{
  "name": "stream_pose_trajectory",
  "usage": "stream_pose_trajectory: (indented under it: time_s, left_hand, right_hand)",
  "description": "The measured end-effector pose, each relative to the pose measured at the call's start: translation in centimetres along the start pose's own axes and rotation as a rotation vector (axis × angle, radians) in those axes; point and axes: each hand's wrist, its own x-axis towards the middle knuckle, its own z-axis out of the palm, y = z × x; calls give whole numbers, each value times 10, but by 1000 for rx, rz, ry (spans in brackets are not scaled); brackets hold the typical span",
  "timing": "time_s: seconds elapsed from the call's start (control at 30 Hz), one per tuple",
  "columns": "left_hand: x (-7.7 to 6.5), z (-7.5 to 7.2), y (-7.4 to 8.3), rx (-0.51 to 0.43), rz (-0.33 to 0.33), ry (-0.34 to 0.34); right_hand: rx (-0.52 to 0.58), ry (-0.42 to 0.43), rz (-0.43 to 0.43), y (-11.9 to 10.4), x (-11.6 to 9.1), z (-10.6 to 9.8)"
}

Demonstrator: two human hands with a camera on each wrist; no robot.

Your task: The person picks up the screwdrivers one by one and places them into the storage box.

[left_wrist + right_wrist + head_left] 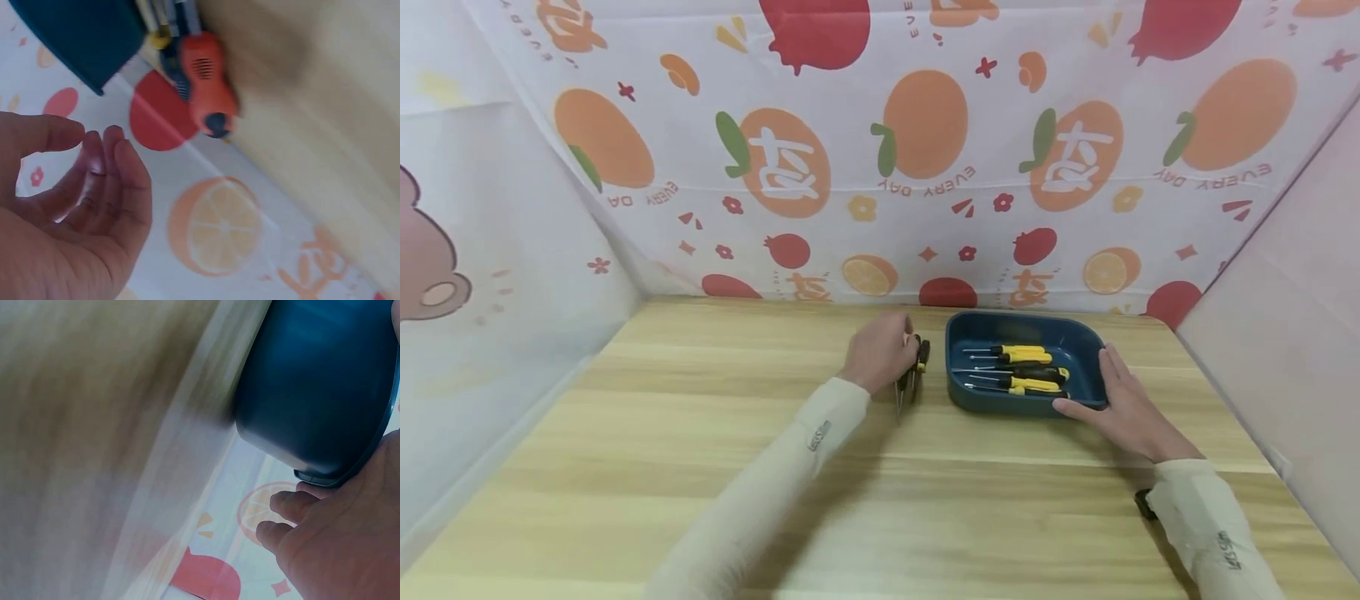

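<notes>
My left hand (882, 350) is at the back middle of the table, left of a dark blue plastic bin (1000, 406). Its fingers and thumb curve loosely around nothing in the left wrist view. Beside it are a few slim tools with dark handles (922, 357), partly hidden by the hand. The left wrist view shows an orange-red handled tool (209, 81) among them, apart from the fingertips. With thumb at the front rim and fingers along the right side, my right hand (1127, 408) grips the bin's corner. Several yellow and black screwdrivers (1026, 358) lie inside, shafts pointing left.
A wooden tabletop (865, 517) extends under everything. Behind the bin, a fruit-printed cloth (925, 225) hangs at the table's back edge. Pale panels stand at the left (512, 333) and right (1285, 333) sides.
</notes>
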Motion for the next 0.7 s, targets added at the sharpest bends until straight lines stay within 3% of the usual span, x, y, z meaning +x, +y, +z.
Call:
stream_pose_trajectory:
  time_s: [0.2,0.3,0.5,0.7]
  left_hand:
    - [-20,3,-21,23,-156,-94]
    - [-21,9,-26,11,-207,-146]
    - [-17,22,-28,-20,-260,-204]
    - [-11,24,-27,-37,-291,-228]
  right_hand:
    - [-5,-3,-5,-1,-1,-1]
    - [-6,1,-3,1,0,-3]
    - [-1,-2,-5,2,1,-4]
    - [4,-11,2,2,4,-4]
